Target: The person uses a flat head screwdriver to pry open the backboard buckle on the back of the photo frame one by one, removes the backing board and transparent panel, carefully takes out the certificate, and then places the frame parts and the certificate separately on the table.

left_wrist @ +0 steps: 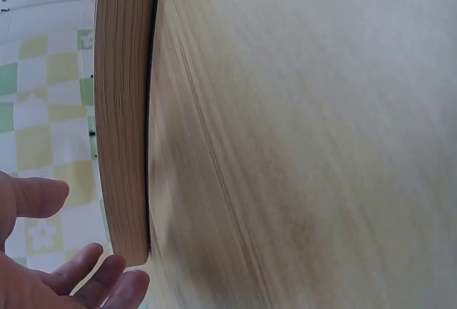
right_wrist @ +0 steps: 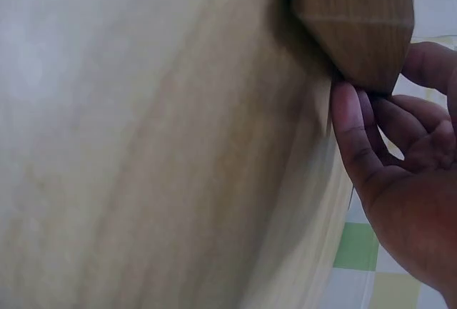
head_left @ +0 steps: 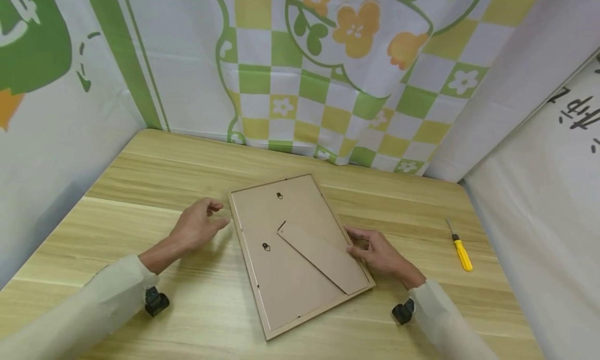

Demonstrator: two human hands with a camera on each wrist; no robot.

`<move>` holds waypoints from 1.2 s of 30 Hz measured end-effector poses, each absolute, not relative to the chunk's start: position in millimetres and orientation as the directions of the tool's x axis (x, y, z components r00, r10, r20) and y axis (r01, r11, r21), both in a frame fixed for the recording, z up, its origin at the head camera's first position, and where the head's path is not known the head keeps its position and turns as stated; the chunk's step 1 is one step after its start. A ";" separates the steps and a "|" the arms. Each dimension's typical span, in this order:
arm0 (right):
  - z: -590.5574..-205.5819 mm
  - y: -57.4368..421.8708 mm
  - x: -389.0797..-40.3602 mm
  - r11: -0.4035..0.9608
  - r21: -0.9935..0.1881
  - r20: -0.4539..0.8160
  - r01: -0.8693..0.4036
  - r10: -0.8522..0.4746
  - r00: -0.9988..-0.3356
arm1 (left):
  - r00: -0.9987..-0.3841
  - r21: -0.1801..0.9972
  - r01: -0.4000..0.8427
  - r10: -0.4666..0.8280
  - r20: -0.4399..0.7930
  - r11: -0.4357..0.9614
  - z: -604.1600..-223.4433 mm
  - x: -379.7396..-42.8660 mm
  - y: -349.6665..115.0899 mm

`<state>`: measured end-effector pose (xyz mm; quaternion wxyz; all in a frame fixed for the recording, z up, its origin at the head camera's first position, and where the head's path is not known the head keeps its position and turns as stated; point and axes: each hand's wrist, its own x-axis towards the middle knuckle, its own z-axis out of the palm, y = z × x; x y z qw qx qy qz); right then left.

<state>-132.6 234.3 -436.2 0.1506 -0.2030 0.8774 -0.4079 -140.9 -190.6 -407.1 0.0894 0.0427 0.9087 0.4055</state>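
The picture frame (head_left: 288, 279) lies back side up on the bench (head_left: 201, 308), between the two hands and turned at a slant. Its folded stand leg (head_left: 323, 258) lies across the lower right of the back, and two small hooks (head_left: 266, 247) sit towards the left and the top.

The left forearm reaches in from the lower left, its pale sleeve (head_left: 89, 308) ending at the wrist. The left hand (head_left: 197, 225) stands just beside the frame's left edge, fingers loosely bent, thumb pointing at the wood and set apart from the fingers; it grips nothing. The left wrist view shows the same gap between thumb and fingers, near the end of the frame's side.

The right forearm comes up from the lower right. The right hand (head_left: 378, 252) pinches the frame's right edge, with the thumb and fingers on opposite sides of the wood. The right wrist view shows it close to a corner.

A black wrist camera (head_left: 156, 301) hangs at the left cuff and another at the right. Well apart from the right hand, a yellow-handled screwdriver (head_left: 461, 253) lies on the bench.
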 end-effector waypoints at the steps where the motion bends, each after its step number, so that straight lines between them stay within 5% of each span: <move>1: -435.8 234.8 -133.2 0.582 -0.779 -0.105 -0.234 -0.489 -0.866 | -0.981 0.743 0.007 0.150 -0.125 0.669 -406.6 -141.1 -190.9; 23: -424.3 243.1 -148.1 0.602 -0.734 -0.189 -0.315 -0.627 -0.756 | -0.978 0.742 0.085 0.199 -0.067 0.665 -406.5 -143.5 -194.2; 36: -418.3 237.1 -159.4 0.592 -0.727 -0.202 -0.348 -0.669 -0.715 | -0.945 0.707 0.112 0.296 -0.142 0.698 -408.7 -144.9 -184.7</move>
